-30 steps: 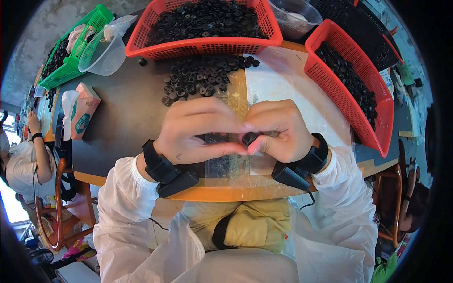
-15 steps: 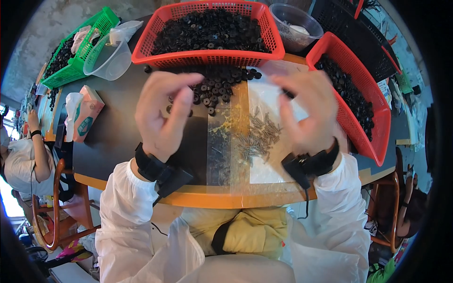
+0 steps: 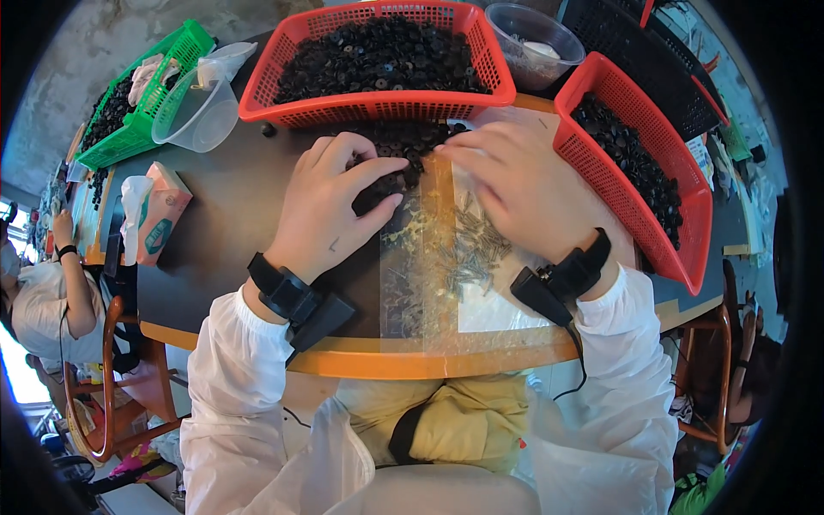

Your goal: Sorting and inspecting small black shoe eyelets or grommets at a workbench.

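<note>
My left hand [image 3: 330, 210] grip wide, fingers spread on the loose black washer pile [image 3: 403, 146] on the tabletop [image 3: 232, 206]; right hand [image 3: 515, 184] flat beside it, over clear bag of screws [image 3: 468, 249], below the red basket [image 3: 378, 107]

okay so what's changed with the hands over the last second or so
Both hands parted from the table's near edge and reached forward: the left hand and the right hand now rest on the loose pile of black parts. The red baskets, the screws and the clear sheet stayed put.
</note>
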Motion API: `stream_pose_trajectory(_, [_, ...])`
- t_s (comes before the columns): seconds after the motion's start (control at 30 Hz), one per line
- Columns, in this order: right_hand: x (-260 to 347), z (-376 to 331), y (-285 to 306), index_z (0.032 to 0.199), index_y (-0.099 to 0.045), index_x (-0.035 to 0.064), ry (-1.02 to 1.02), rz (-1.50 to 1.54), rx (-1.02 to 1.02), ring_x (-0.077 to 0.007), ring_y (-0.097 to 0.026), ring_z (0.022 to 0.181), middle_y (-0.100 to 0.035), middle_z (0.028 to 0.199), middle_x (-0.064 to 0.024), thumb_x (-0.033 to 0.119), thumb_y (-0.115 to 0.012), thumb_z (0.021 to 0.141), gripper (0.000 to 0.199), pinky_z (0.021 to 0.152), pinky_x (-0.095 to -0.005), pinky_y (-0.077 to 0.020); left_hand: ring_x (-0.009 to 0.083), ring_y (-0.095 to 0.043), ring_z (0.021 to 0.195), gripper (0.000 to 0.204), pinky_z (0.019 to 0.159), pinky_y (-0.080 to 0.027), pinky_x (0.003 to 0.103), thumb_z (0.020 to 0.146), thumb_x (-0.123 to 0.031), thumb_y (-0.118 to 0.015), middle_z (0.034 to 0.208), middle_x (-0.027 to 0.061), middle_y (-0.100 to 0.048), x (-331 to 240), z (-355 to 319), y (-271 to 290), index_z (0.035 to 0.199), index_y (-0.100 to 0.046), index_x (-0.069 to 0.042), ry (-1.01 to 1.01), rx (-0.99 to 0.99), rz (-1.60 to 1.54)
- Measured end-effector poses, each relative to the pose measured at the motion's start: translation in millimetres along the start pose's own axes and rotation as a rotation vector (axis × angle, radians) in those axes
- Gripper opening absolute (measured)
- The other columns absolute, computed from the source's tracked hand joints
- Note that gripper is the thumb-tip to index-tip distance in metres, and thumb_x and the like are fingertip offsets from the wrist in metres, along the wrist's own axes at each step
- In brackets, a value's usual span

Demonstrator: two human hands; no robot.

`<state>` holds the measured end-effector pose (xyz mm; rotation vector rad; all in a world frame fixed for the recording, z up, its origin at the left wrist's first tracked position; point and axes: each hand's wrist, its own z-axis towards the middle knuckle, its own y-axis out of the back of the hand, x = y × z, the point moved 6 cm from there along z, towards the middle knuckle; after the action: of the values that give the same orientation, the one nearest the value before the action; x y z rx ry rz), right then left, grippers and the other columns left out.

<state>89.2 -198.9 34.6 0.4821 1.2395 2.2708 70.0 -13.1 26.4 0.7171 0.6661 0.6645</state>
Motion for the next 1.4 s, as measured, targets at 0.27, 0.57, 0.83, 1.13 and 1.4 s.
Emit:
stream_pose_trajectory(0.27, [-5,-3,-26,0.108,-0.067,0.0096,0.031,0.217,0.062,-0.0272,-0.057,0.103,-0.067,0.106,-0.0037,0.01,-0.064,0.08,0.028,0.093,-0.0385,-0.0445,0.0227,-0.055,0.087,0.021,0.079,-0.044,0.035,0.072,-0.018,-0.078,0.09,0.0018,-0.057,8,6,-17,0.092,-0.072,-0.014,-0.052,0.089,-0.053])
stream_pose_trajectory(0.57, [-21,-17,-7,0.096,-0.071,0.0104,-0.046,0.251,0.093,-0.0236,-0.057,0.094,-0.065,0.094,-0.0007,0.012,-0.069,0.078,0.018,0.084,-0.0355,-0.0473,0.025,-0.055,0.087,0.026,0.08,-0.045,0.036,0.07,-0.016,-0.079,0.091,0.0037,-0.057,6,5,-13,0.096,-0.074,-0.014,-0.054,0.085,0.028])
stream_pose_trajectory(0.83, [-5,-13,-9,0.091,-0.07,0.0123,0.085,0.161,0.094,-0.0213,-0.057,0.09,-0.062,0.087,0.0007,0.015,-0.07,0.076,0.015,0.079,-0.0343,-0.048,0.0216,-0.055,0.089,0.018,0.081,-0.043,0.037,0.074,-0.019,-0.076,0.089,-0.0008,-0.056,9,3,-16,0.092,-0.073,-0.015,-0.038,0.086,0.04])
stream_pose_trajectory(1.13, [-8,-16,-9,0.088,-0.065,0.0096,-0.032,0.27,0.134,-0.0258,-0.059,0.087,-0.063,0.086,-0.004,0.012,-0.069,0.078,0.011,0.076,-0.037,-0.0487,0.0263,-0.063,0.091,0.024,0.084,-0.046,0.036,0.073,-0.009,-0.077,0.095,0.0064,-0.068,-1,6,-12,0.095,-0.07,-0.008,-0.013,0.055,-0.163])
stream_pose_trajectory(1.4, [-12,-18,-9,0.091,-0.066,0.0049,-0.078,0.389,0.027,-0.0282,-0.061,0.088,-0.065,0.089,-0.007,0.007,-0.069,0.078,0.014,0.076,-0.0369,-0.0496,0.0232,-0.061,0.09,0.025,0.083,-0.046,0.033,0.073,-0.004,-0.074,0.094,0.0056,-0.067,-9,8,-11,0.098,-0.07,-0.007,0.071,0.121,-0.294])
